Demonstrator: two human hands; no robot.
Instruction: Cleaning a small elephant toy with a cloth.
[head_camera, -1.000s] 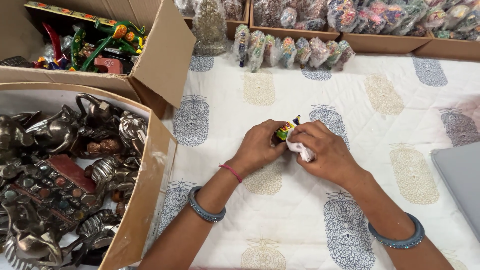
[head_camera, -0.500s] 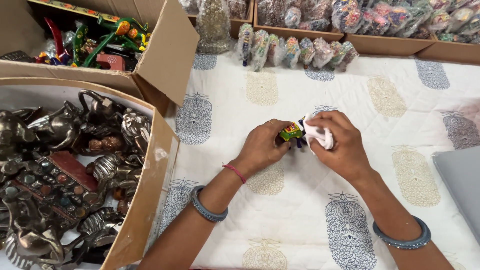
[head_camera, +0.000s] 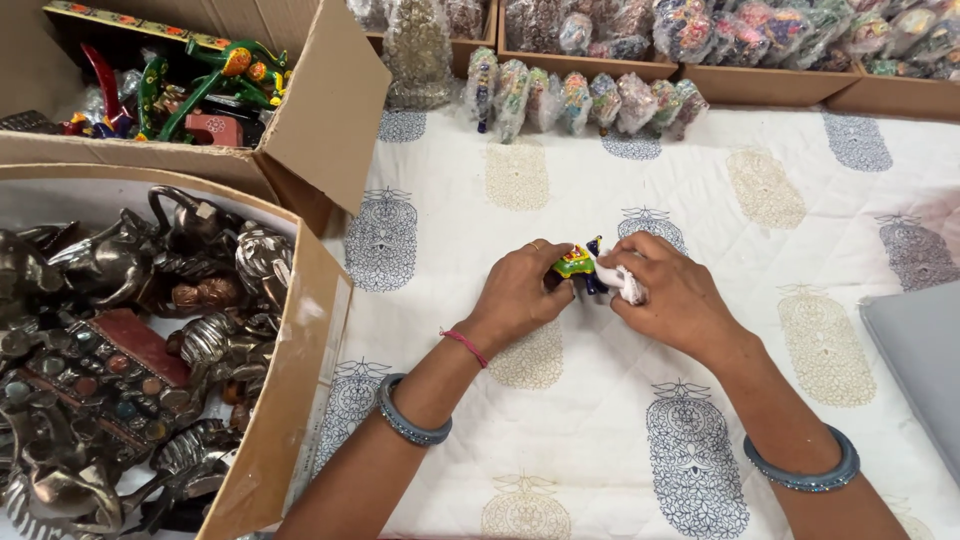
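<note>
Both hands meet at mid-cloth: the left hand (head_camera: 520, 295) pinches a small painted figurine (head_camera: 582, 265) lying crosswise, while the right hand (head_camera: 680, 295), at its three o'clock, closes round a white cloth (head_camera: 630, 285).

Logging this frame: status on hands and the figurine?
Left hand grips small painted figurine. Right hand presses white cloth against it. Both over printed sheet; nothing in the way.
</note>
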